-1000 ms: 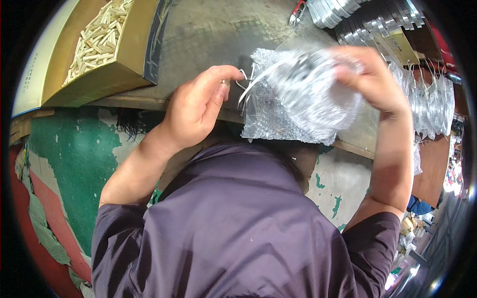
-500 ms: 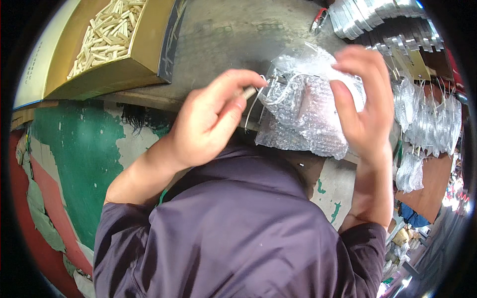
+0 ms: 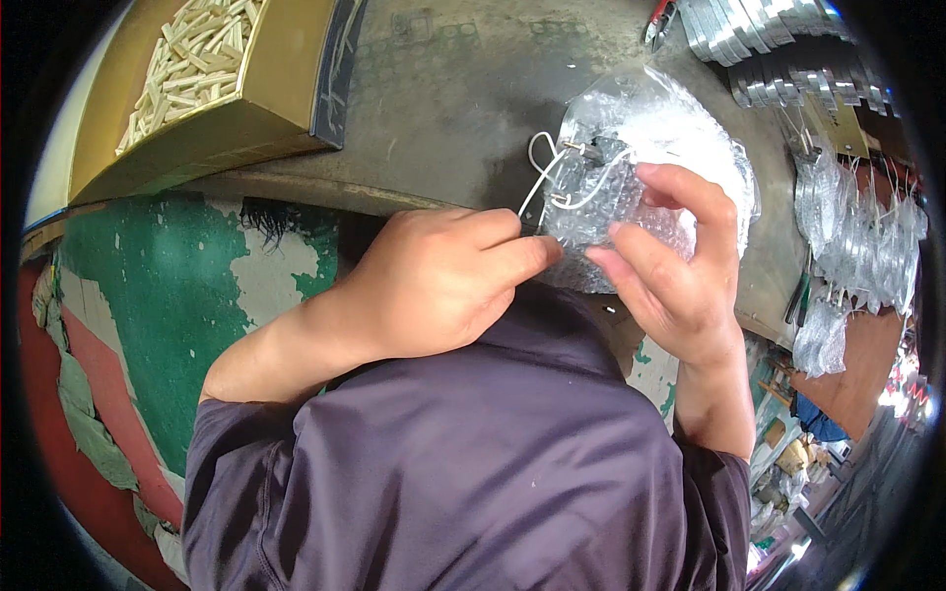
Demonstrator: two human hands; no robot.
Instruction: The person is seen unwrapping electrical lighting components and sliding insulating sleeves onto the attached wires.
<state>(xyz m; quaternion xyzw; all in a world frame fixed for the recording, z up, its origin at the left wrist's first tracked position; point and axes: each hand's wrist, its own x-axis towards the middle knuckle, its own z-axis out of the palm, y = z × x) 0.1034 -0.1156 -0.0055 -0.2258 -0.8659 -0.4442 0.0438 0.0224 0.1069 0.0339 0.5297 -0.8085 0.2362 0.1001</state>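
Note:
A clear bubble-wrap bag (image 3: pixel 695 123) lies on the tabletop in front of me, its surface crinkled and shiny. Small metal fittings and a white cord (image 3: pixel 540 182) show at its left side. The cord loops out of the bag and runs down into my left hand (image 3: pixel 439 281), whose fingers are pinched together around it. Whatever else that hand may hold is hidden. My right hand (image 3: pixel 690 281) hovers over the near right part of the bag, its fingers curled but apart. Nothing shows between them.
At the left, a gold-coloured box (image 3: pixel 286 74) holds many short pale sticks (image 3: pixel 197 64). Red-handled pliers (image 3: pixel 658 25) lie at the back, beside stacked curved metal strips (image 3: pixel 754 30). Several bubble-wrapped pouches (image 3: pixel 857 236) hang at the right. The table's front edge (image 3: pixel 296 187) runs before me.
My left hand has moved right and slightly down, and the pale stick seen in it before no longer shows. My right hand has come down and left toward the bag's near side. The bag has shifted right.

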